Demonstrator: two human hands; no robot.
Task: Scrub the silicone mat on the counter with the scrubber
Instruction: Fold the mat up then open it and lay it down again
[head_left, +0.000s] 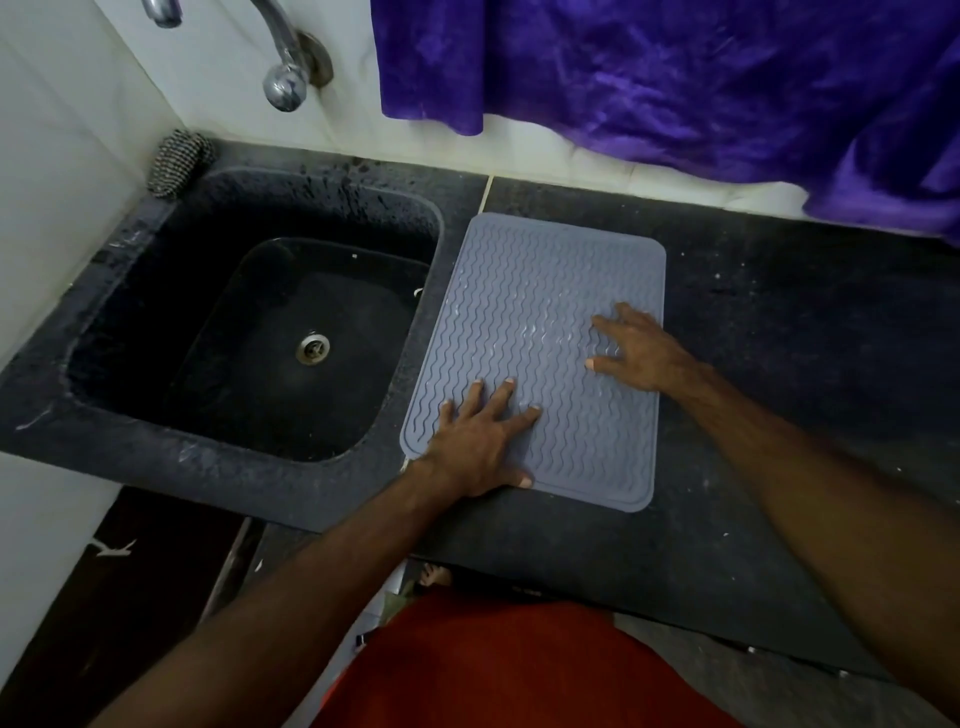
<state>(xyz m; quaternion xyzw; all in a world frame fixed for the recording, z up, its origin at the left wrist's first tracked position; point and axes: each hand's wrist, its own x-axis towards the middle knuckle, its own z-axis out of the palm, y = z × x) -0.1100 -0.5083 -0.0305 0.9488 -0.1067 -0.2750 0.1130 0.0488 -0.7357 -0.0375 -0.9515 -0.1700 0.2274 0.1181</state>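
Resting flat on the silicone mat (524, 322), both hands; scrubber (179, 162) well apart.

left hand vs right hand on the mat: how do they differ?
The left hand lies on the near-left corner of the silicone mat, thumb at its near edge; the right hand lies at the mat's right edge, farther back. The left fingers point away, the right fingers leftward. Both rest flat with spread fingers and hold nothing; the scrubber sits by the sink.

Silicone mat (530, 332) grey-blue, wavy ridges – counter (779, 338) black, speckled – scrubber (179, 161) black-white knit – cloth (675, 78) purple.
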